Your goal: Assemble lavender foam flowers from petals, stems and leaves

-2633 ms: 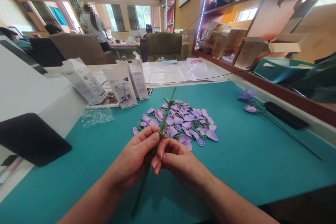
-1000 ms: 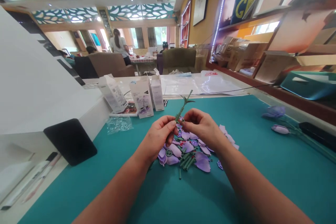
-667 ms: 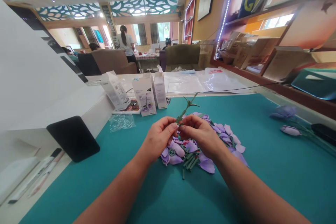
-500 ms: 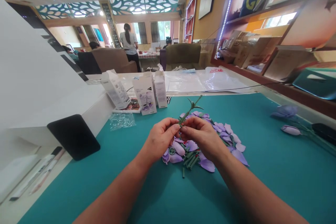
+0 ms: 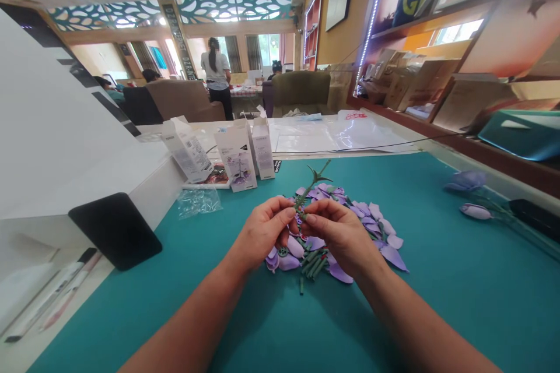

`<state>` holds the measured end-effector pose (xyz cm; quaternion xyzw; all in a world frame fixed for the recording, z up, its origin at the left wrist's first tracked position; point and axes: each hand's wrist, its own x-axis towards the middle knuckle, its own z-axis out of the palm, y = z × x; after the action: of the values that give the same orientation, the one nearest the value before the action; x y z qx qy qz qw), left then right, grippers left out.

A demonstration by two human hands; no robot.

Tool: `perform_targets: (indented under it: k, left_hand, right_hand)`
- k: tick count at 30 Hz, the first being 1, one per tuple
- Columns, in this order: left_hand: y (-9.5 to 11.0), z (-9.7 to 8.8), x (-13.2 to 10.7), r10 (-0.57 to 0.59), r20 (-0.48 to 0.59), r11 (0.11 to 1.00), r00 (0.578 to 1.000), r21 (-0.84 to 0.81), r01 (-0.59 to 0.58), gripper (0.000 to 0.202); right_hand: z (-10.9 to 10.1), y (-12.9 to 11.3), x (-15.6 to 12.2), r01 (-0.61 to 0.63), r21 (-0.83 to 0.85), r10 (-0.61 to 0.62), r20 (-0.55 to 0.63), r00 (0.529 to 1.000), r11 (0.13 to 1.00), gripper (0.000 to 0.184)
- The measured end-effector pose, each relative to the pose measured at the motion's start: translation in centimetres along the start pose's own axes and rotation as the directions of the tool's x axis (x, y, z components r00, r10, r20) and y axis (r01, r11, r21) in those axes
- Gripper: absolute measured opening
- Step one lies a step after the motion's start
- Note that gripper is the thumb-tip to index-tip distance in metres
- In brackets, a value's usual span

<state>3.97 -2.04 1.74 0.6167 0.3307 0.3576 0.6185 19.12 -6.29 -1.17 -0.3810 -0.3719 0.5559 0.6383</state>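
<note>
My left hand (image 5: 265, 230) is closed in a pinch on the lower end of a green plastic flower stem (image 5: 313, 182) with narrow pointed leaves, which tilts up and to the right. Close beside it, the thumb and forefinger of my right hand (image 5: 343, 233) are pinched on a small green piece (image 5: 303, 217), partly hidden by the fingertips. Below and behind both hands lies a pile of purple petal pieces (image 5: 340, 271). Several short green stem tubes (image 5: 313, 264) lie at its front, with one loose tube (image 5: 301, 286) nearer me.
White printed boxes (image 5: 238, 157) stand at the back left, near a crumpled clear bag (image 5: 200, 203). A black tablet-like panel (image 5: 115, 231) leans at the left. Purple flowers (image 5: 476, 211) on stems lie at the right on the green mat (image 5: 459, 303). People are in the background.
My right fingertips have drawn slightly away from the left ones, and a small gap shows between them. The whole view has shifted a little.
</note>
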Motion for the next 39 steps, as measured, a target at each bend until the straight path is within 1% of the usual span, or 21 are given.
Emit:
perform_targets:
  k: [6, 10, 13, 22, 27, 35, 39]
  left_hand:
    - [-0.15, -0.01, -0.04, -0.005, 0.024, 1.0, 1.0, 0.012, 0.005, 0.023]
    - [-0.09, 0.19, -0.15, -0.004, 0.006, 1.0, 1.0, 0.023, 0.004, 0.026]
    - [0.06, 0.37, -0.29, 0.023, -0.017, 0.999, 1.0, 0.045, -0.022, 0.024]
    - [0.35, 0.7, -0.75, 0.128, -0.075, 0.964, 0.989, 0.242, -0.106, 0.018]
    - [0.53, 0.86, -0.82, 0.154, -0.103, 0.961, 0.983, 0.245, -0.126, 0.021]
    - [0.2, 0.72, -0.8, 0.154, -0.1, 0.958, 0.983, 0.26, -0.124, 0.023]
    - [0.13, 0.76, -0.82, 0.157, -0.09, 0.948, 0.983, 0.294, -0.124, 0.023]
  right_hand:
    - [0.07, 0.12, -0.04, 0.054, -0.019, -0.054, -0.015, 0.998, 0.998, 0.023]
    - [0.13, 0.16, -0.1, 0.049, -0.023, -0.049, 0.011, 0.999, 0.999, 0.022]
    - [0.2, 0.17, -0.15, 0.054, -0.023, -0.053, 0.016, 0.998, 0.998, 0.022]
    - [0.6, -0.12, -0.4, 0.052, 0.017, -0.052, -0.002, 0.999, 0.999, 0.022]
    - [0.61, -0.2, -0.41, 0.035, 0.03, -0.034, -0.008, 0.999, 0.999, 0.023]
    - [0.8, -0.31, -0.46, 0.019, 0.039, -0.019, -0.001, 1.0, 0.999, 0.023]
    - [0.75, -0.21, -0.5, 0.022, 0.041, -0.023, 0.015, 1.0, 0.999, 0.023]
